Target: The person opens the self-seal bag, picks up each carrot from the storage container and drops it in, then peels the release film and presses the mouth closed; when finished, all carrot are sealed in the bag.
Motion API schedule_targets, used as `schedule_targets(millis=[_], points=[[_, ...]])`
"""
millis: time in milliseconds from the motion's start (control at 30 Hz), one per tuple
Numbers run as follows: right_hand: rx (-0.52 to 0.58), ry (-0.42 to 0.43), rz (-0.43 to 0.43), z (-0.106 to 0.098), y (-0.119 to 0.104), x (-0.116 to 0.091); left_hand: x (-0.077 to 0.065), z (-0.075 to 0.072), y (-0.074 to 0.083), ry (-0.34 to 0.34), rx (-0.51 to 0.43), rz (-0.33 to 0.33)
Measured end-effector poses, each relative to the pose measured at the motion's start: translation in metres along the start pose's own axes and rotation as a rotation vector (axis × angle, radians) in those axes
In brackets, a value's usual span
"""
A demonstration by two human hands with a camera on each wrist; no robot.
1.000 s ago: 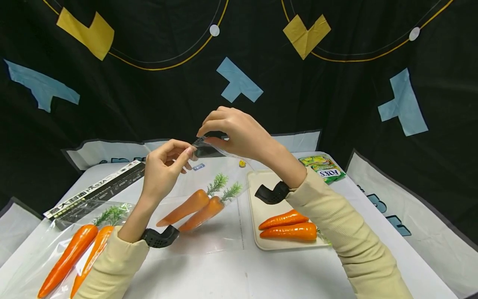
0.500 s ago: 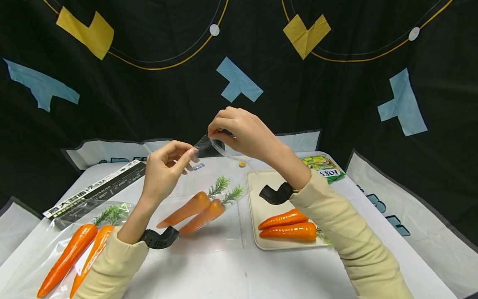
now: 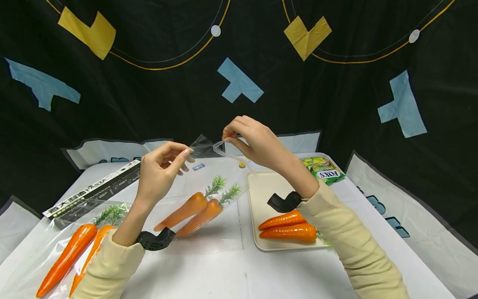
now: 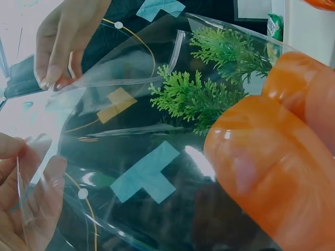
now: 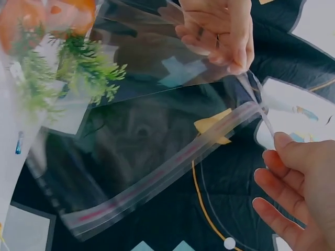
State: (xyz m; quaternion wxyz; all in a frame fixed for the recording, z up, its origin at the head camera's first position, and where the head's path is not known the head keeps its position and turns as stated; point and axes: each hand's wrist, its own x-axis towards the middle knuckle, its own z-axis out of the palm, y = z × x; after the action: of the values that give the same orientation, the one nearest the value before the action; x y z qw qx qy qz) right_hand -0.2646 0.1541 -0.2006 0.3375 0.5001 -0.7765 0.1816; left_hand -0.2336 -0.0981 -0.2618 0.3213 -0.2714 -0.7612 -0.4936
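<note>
A clear plastic bag [image 5: 136,151] with an adhesive flap holds two orange carrots [image 3: 196,209] with green leafy tops. My left hand [image 3: 160,168] pinches a corner of the bag's mouth between thumb and fingers. To its right and slightly higher, my right hand [image 3: 259,145] pinches a thin clear peel-off strip [image 5: 266,121] between thumb and forefinger. In the right wrist view the strip stretches from the bag's corner, beside the left fingertips, to the right thumb; the other right fingers are loosely bent. The carrots' leafy tops [image 4: 209,94] show through the film in the left wrist view.
Two more carrots [image 3: 289,231] lie on a cream tray [image 3: 257,187] at right. A second clear bag with carrots [image 3: 71,257] lies at left, before a black-and-white box [image 3: 97,189]. A green packet [image 3: 324,168] and a small yellow piece [image 3: 242,164] sit farther back.
My right hand has moved rightward, away from the left, drawing the strip out from the bag's corner. The left hand has shifted slightly left, still pinching the bag.
</note>
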Motion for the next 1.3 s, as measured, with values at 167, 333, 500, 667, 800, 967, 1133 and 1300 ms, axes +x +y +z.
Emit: schedule_targets(millis=[167,333,500,667,800,967,1133,1300], points=[[0.036,0.031,0.034,-0.001,0.005,-0.012,0.000,-0.004,-0.002,0.013,0.017,0.002],[0.062,0.036,0.090,-0.002,0.011,-0.024,0.001,-0.007,-0.002,0.023,0.018,0.001],[0.080,0.026,0.142,-0.004,0.015,-0.037,0.001,-0.009,-0.003,0.032,0.021,0.000],[0.102,0.036,0.183,-0.008,0.022,-0.053,0.000,-0.012,-0.004,0.050,0.031,-0.006],[0.103,0.042,0.206,-0.011,0.030,-0.069,-0.001,-0.015,-0.005,0.069,0.019,-0.022],[0.107,0.065,0.234,-0.013,0.037,-0.088,-0.002,-0.018,-0.005,0.077,0.009,-0.028],[0.112,0.071,0.266,-0.014,0.042,-0.101,-0.002,-0.021,-0.005,0.081,0.004,-0.027],[0.112,0.075,0.291,-0.016,0.047,-0.113,-0.002,-0.022,-0.006,0.094,0.021,-0.035]])
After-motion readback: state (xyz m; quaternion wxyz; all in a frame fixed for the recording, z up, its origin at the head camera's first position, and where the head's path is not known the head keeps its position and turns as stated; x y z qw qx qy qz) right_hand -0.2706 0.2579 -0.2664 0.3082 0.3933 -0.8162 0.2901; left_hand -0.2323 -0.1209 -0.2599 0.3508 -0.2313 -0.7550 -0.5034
